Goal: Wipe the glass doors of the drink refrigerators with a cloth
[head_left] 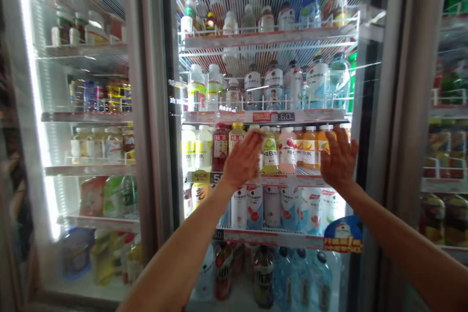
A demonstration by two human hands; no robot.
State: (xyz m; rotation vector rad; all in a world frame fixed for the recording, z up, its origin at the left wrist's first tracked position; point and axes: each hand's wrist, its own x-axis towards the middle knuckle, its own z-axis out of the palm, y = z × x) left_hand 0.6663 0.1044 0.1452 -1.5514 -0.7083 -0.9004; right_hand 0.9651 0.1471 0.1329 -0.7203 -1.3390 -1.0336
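My left hand [244, 158] is raised at the glass door [262, 88] of a lit drinks fridge, fingers pressed together and slanting up to the right. A pale, blurred patch shows at its fingertips; whether it is a thin cloth or a reflection is unclear. To the right, my right hand [340, 158] has its fingers spread, the palm turned to the glass, at or close to the surface. Through the glass, between the hands, stand a green-yellow drink bottle [270, 150] and a pink drink bottle [288, 150]. Orange bottles [310, 147] are partly behind my right hand.
Several shelves of bottles fill the fridge, with price strips [278, 117] along their edges. A blue sticker [342, 234] is below my right hand. Metal door frames [146, 107] stand at left and right [413, 83], with more stocked fridges beyond.
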